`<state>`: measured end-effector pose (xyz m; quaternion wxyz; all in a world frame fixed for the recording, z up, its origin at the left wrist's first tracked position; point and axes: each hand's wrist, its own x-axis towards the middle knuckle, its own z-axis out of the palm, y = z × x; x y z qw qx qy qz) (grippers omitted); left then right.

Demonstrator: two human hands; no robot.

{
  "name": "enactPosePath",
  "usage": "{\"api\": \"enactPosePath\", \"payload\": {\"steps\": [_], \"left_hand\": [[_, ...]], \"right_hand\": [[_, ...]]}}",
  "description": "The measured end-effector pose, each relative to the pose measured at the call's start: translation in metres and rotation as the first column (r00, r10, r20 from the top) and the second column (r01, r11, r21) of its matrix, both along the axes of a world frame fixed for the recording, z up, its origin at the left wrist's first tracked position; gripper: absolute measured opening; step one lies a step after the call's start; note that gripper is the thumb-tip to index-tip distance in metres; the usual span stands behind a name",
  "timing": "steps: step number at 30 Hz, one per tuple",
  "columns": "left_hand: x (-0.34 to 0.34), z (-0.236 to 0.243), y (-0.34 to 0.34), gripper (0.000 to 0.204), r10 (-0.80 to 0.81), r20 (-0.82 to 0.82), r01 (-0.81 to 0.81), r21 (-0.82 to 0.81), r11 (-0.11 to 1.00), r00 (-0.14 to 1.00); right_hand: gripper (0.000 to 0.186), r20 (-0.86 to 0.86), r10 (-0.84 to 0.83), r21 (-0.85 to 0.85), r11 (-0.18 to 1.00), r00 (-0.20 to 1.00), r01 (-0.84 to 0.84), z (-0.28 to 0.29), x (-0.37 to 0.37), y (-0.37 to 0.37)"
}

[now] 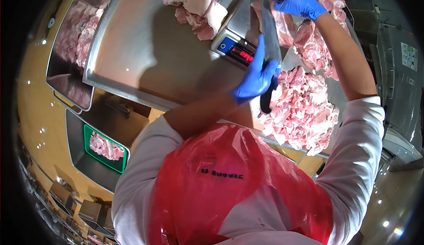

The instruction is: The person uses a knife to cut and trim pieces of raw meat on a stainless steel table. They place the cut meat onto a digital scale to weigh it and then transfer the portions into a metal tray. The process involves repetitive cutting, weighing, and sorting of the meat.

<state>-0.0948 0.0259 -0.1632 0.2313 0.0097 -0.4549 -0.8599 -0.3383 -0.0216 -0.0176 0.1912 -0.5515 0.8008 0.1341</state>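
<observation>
My left hand (258, 75) wears a blue glove and is closed on a large knife (270, 30). Its long blade points away from me, and the black handle sticks out below my hand. My right hand (298, 1), also blue-gloved, is closed at the far end of a piece of raw meat (285, 26). The blade crosses in front of that piece, and my fingertips are partly hidden. Beside the blade is a weighing scale (230, 48) with a lit red display. A heap of small meat pieces (304, 108) lies near me, to the right of the handle.
Larger meat cuts (312, 46) lie at the right of the metal table (128, 59); more meat (201, 6) sits left of the scale. Metal tubs (66, 46) of meat stand beyond the left edge. Below, a green basket (87, 145) holding meat sits inside another tub.
</observation>
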Motion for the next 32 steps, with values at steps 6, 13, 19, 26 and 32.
{"api": "enactPosePath", "payload": {"steps": [6, 13, 19, 26, 32], "left_hand": [[-0.074, 0.033, -0.048, 0.080, -0.097, 0.220, 0.049, 0.217, 0.975, 0.971], [0.004, 0.033, -0.015, 0.078, -0.320, 0.182, 0.279, 0.220, 0.935, 0.930], [-0.071, 0.040, -0.053, 0.071, -0.385, 0.053, 0.353, 0.300, 0.886, 0.921], [-0.039, 0.055, -0.022, 0.081, -0.392, 0.028, 0.375, 0.241, 0.895, 0.919], [-0.077, 0.052, -0.004, 0.072, -0.170, 0.085, 0.173, -0.024, 0.985, 0.982]], "right_hand": [[0.021, 0.109, 0.038, -0.238, 0.971, 0.993, -0.011, 0.009, 0.003, 0.011], [0.017, 0.202, 0.055, -0.290, 0.957, 0.978, 0.006, -0.003, -0.012, 0.023], [0.020, 0.101, 0.034, -0.318, 0.948, 0.994, 0.000, 0.010, -0.022, 0.024], [0.019, 0.291, -0.133, -0.317, 0.921, 0.947, 0.227, 0.024, -0.011, 0.044], [0.025, 0.289, -0.156, -0.414, 0.869, 0.945, 0.270, 0.021, -0.029, 0.058]]}}
